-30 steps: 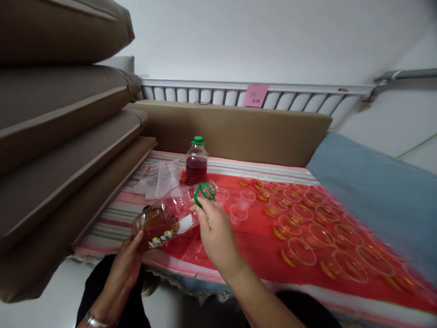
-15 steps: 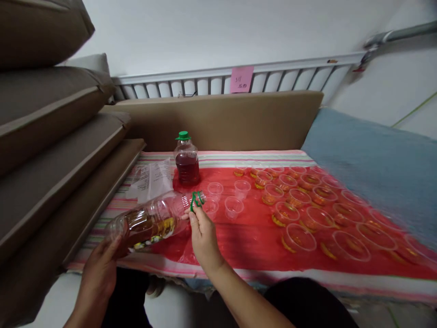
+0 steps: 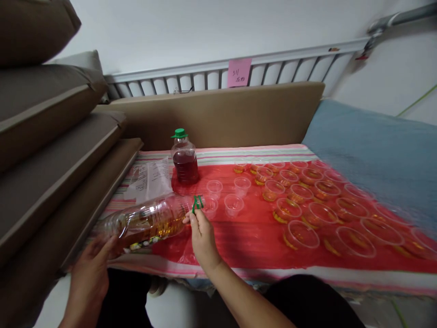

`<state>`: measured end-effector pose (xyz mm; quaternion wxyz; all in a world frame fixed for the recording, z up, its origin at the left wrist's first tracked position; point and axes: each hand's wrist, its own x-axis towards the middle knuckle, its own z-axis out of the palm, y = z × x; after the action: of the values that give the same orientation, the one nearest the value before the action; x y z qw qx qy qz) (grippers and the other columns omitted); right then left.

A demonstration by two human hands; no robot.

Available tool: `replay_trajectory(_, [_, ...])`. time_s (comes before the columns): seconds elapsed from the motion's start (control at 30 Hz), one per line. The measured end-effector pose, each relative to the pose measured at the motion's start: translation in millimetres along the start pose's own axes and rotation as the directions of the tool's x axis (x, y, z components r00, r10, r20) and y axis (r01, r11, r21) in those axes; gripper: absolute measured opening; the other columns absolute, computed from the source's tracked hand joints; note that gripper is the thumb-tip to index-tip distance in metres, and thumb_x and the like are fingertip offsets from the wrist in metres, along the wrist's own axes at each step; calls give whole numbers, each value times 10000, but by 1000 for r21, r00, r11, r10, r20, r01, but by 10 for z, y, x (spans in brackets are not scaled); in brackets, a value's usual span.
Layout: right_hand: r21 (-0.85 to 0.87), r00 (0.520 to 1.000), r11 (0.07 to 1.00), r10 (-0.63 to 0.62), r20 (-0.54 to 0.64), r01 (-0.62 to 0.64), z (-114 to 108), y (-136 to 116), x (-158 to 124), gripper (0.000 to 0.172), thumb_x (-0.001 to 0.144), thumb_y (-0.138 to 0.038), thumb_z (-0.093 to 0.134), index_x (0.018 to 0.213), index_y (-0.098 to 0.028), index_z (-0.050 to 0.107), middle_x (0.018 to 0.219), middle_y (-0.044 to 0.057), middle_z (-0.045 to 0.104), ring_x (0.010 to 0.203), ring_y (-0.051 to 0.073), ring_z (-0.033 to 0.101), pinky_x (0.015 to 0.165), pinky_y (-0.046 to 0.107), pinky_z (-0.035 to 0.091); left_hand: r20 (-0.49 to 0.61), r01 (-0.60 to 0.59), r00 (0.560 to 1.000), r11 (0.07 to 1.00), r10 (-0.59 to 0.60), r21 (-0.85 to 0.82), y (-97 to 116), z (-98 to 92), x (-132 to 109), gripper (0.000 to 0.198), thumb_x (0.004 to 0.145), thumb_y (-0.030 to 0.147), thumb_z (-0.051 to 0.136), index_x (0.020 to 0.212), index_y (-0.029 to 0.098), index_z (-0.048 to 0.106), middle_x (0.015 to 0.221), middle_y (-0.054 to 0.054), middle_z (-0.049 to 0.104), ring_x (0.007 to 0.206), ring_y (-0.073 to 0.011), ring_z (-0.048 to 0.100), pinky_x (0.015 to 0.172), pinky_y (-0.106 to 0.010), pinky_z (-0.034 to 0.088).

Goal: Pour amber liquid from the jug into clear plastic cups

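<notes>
A large clear plastic bottle (image 3: 150, 221) of yellow-brown liquid lies tilted close to level, its neck pointing right. My left hand (image 3: 93, 259) is closed around its base end. At the neck, my right hand (image 3: 201, 230) is closed on the bottle, with the green cap ring (image 3: 197, 203) just above its fingertips. The mouth is beside a clear plastic cup (image 3: 210, 207), partly behind the neck; whether liquid flows into it I cannot tell. Close by stand other clear cups, among them a front one (image 3: 234, 206) and a rear one (image 3: 242, 186).
A green-capped bottle of dark red liquid (image 3: 185, 166) stands behind. Several cups with yellow liquid (image 3: 300, 234) fill the right of the red sheet (image 3: 252, 241). A printed plastic bag (image 3: 150, 180) lies left. Stacked brown cushions (image 3: 61, 168) border the left; a padded board (image 3: 225, 114) borders the back.
The bottle has tipped closer to level, its base lower, and the liquid has spread toward the neck. Both hands stay on it. The view has shifted slightly.
</notes>
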<state>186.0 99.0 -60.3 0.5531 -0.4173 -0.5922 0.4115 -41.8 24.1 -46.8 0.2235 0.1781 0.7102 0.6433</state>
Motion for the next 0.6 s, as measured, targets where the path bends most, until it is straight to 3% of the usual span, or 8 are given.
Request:
replay_trajectory(0.17, [17,1000,999,28,-1,-28,8,57,2,266,954,-345,352,820,-208,536,781,48,681,770,169,650,743,277,474,8,10,1000,998,-9,-69,15,-4,11,539,423,399,849,900,198,697,913,8,705,926,-163,616,906,-258,430])
replay_trajectory(0.6, [44,997,996,74,0,-74,-3,119,8,272,951,-352,349,827,-205,541,775,45,672,760,165,638,735,278,467,-11,-29,1000,999,29,-23,170,58,-85,506,424,362,830,882,184,707,881,-3,706,914,-179,611,911,-275,430])
